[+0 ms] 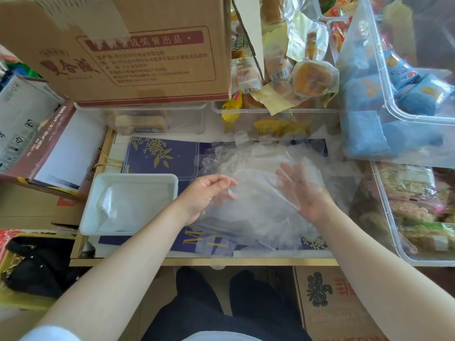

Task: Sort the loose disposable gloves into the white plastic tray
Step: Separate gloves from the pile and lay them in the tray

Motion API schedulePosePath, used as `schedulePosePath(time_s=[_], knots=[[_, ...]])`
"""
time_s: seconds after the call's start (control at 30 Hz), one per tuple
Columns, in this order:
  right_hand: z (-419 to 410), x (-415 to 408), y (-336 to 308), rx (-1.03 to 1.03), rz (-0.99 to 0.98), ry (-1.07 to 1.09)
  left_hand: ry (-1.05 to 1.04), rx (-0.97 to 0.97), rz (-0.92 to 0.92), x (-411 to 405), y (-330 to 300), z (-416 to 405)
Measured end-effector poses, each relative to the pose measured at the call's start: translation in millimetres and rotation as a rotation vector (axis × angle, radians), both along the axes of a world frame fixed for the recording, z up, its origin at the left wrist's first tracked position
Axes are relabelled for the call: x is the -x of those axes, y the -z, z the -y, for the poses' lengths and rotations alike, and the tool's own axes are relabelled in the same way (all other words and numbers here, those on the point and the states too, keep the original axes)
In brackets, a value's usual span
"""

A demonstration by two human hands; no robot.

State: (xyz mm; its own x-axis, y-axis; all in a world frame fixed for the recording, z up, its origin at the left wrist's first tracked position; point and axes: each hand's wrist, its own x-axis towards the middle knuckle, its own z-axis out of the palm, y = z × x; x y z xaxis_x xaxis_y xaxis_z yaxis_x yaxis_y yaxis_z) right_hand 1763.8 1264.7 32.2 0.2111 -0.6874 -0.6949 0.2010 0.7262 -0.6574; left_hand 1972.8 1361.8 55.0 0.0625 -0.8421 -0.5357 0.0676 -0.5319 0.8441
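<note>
A heap of clear disposable gloves [256, 168] lies on a dark blue box lid in the middle of the table. My left hand [206, 193] pinches the edge of one clear glove [253, 200] at the heap's left side. My right hand [302, 190] is spread flat with straight fingers, behind or inside a see-through glove; which of the two I cannot tell. The white plastic tray [98, 193] stands left of the heap, with clear gloves [123, 205] lying flat inside it.
A big cardboard box [128, 52] stands at the back left. Clear bins of packed snacks [283, 77] fill the back and right side [418, 205]. A maroon box [49, 148] leans left of the tray. The table's front edge [197, 262] runs just before my knees.
</note>
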Motion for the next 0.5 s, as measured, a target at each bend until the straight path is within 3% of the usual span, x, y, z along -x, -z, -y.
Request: schedulePosePath(time_s=[0.13, 0.33, 0.4, 0.5], knots=[[-11, -2, 5, 0.009, 0.214, 0.220, 0.050, -0.022, -0.151, 9, 2, -1], [-20, -1, -3, -0.058, 0.391, 0.113, -0.123, 0.133, 0.094, 15, 2, 5], [-17, 7, -1, -0.125, 0.247, 0.094, -0.119, 0.228, 0.173, 6, -1, 8], [-12, 15, 1, -0.062, -0.264, 0.079, 0.029, 0.389, 0.483, -16, -6, 13]])
